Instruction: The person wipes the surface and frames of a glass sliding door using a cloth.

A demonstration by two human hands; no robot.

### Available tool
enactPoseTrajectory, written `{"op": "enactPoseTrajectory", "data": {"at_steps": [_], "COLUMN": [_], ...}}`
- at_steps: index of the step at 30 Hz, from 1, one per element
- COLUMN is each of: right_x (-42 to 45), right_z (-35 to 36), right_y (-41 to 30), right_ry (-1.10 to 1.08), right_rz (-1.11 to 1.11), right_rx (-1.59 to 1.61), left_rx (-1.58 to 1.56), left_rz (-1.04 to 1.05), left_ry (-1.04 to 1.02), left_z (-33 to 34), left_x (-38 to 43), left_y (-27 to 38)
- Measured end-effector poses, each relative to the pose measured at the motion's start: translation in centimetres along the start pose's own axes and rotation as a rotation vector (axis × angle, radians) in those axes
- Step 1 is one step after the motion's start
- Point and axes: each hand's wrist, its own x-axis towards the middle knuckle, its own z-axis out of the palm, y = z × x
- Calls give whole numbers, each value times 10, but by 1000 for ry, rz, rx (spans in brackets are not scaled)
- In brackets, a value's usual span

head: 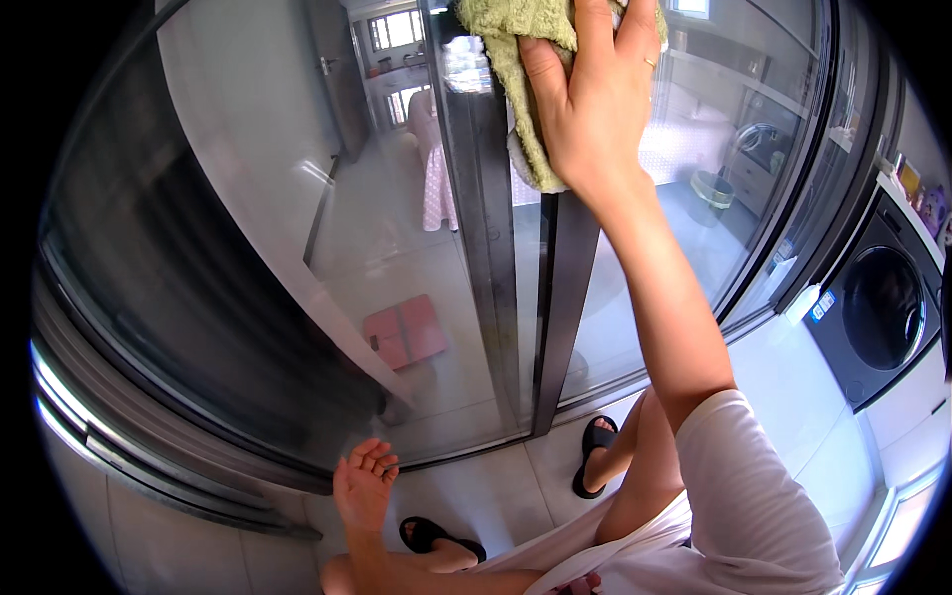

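Observation:
At the top of the view my right hand [604, 111], a ring on one finger, presses a folded green terry cloth [513, 37] against the upper part of a glass sliding door. The cloth covers part of the dark door frame [567, 297] and the pane beside it, and its upper edge runs out of view. Low in front of me my left hand [364, 487] holds nothing; its fingers are apart and slightly bent. It is nearest to the bottom of the left glass pane [387, 275], and I cannot tell whether it touches it.
A front-loading washing machine [885, 305] stands at the right, with a white bottle [803, 303] near it. Metal floor tracks [149, 461] curve along the lower left. Through the glass show a pink flat object [407, 332] on the floor and a waste bin [712, 190].

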Motion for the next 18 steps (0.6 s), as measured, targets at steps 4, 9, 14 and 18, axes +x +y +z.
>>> {"op": "enactPoseTrajectory", "data": {"at_steps": [4,9,14,18], "right_x": [-48,-184,-301,-346], "right_z": [-11,-36,-55,-69], "right_y": [-13,-25,-39,-55], "right_ry": [-32,-137,-270,-343], "right_rz": [40,232,483,686], "right_rx": [-57,-81,-8,1], "left_rx": [-30,-23,4,53], "left_rz": [2,10,36,59], "left_ry": [46,65,28,20], "left_z": [4,11,15,16], "left_x": [1,2,1,3], "left_y": [1,-1,-3,-3]}}
